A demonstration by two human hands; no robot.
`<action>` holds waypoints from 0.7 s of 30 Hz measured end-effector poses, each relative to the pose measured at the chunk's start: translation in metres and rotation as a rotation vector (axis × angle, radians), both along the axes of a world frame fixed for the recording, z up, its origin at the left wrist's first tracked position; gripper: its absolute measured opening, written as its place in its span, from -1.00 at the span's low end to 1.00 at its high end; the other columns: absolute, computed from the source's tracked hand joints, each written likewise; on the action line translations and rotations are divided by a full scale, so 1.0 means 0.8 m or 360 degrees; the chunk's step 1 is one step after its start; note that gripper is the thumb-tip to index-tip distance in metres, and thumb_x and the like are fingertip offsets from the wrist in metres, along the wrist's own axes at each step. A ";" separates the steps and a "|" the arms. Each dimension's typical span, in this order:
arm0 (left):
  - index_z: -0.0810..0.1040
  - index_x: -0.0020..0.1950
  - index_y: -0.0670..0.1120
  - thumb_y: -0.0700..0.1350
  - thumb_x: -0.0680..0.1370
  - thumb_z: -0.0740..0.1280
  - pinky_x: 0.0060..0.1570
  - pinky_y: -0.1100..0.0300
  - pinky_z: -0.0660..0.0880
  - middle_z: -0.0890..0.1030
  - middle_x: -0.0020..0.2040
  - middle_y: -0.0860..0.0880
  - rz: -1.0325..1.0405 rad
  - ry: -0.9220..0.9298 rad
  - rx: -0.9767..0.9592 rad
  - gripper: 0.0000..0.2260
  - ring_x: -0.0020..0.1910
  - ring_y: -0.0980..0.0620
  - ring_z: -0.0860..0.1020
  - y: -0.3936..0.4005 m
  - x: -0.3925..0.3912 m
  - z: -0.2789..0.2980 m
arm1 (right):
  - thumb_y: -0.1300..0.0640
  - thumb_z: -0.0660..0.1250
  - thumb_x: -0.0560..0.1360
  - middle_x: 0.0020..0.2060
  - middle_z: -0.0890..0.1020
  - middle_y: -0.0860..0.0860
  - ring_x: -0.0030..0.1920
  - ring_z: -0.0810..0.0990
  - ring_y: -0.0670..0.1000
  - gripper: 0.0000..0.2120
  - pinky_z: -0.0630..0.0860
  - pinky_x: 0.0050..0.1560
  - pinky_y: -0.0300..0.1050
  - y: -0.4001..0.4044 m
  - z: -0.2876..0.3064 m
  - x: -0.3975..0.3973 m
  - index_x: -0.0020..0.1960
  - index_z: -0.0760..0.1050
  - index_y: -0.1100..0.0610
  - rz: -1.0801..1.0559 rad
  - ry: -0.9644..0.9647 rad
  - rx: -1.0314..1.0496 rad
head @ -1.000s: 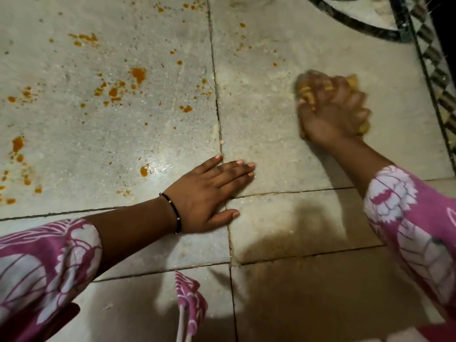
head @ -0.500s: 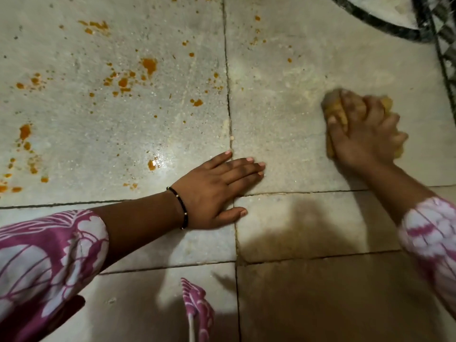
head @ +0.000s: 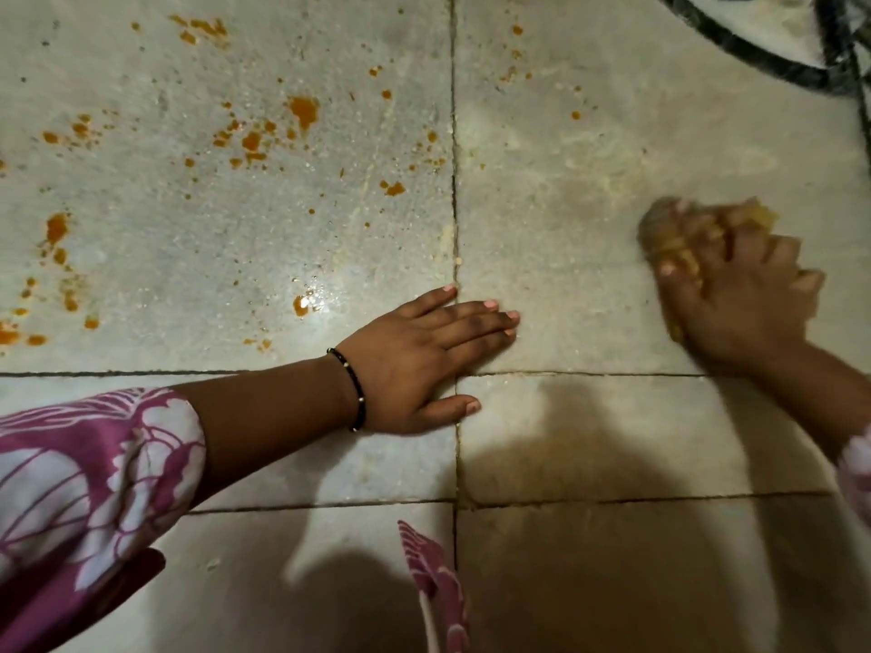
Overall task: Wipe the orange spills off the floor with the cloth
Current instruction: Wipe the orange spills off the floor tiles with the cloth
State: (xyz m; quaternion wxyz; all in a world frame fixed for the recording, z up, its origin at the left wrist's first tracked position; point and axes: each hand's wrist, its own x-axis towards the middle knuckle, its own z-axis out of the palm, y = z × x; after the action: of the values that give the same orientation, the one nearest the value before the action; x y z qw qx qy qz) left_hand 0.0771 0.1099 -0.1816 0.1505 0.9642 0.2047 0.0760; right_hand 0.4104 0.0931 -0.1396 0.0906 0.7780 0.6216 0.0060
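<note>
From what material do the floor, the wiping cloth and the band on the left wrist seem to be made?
Floor: looks like polished stone slabs, perhaps marble; pale, speckled, glossy where light reflects, with thin dark joints.
Cloth: seems soft woven fabric, stained yellow-orange, bunched under the right hand; blurred, so the weave is unclear.
Wrist band: apparently small dark beads on a thread, with a few pale ones, beside the left hand.
</note>
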 end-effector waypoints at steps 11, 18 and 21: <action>0.21 0.50 -0.10 0.19 0.56 0.13 0.45 -0.07 0.09 0.22 0.52 -0.02 -0.0017 0.0045 -0.0017 -0.41 0.50 0.02 0.14 -0.001 0.000 0.003 | -0.25 -0.08 0.55 0.53 0.07 -0.03 0.36 0.10 0.20 -0.47 0.18 0.19 0.28 0.052 -0.004 -0.116 0.50 -0.04 -0.24 0.0499 0.0178 -0.0007; 0.15 0.52 -0.11 0.19 0.58 0.07 0.48 -0.05 0.02 0.16 0.53 -0.04 -0.0033 0.0112 0.0003 -0.40 0.52 0.00 0.09 -0.002 -0.002 0.001 | -0.30 -0.12 0.48 0.51 0.09 -0.04 0.28 0.19 0.23 -0.42 0.22 0.12 0.18 0.033 -0.002 -0.052 0.49 -0.06 -0.29 0.0267 0.0126 -0.0047; 0.14 0.52 -0.11 0.20 0.57 0.04 0.47 -0.06 -0.01 0.16 0.53 -0.06 -0.0088 0.0180 -0.0011 -0.39 0.51 -0.03 0.10 0.002 -0.002 0.004 | -0.33 -0.14 0.53 0.53 -0.02 -0.03 0.34 0.14 0.23 -0.42 0.17 0.22 0.22 0.077 0.005 -0.064 0.49 -0.22 -0.28 0.0129 0.0163 -0.0193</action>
State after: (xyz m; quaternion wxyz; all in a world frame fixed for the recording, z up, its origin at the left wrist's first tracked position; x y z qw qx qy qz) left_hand 0.0759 0.1117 -0.1786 0.1440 0.9717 0.1865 0.0167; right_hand 0.3591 0.1545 -0.1352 0.1053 0.7446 0.6557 -0.0676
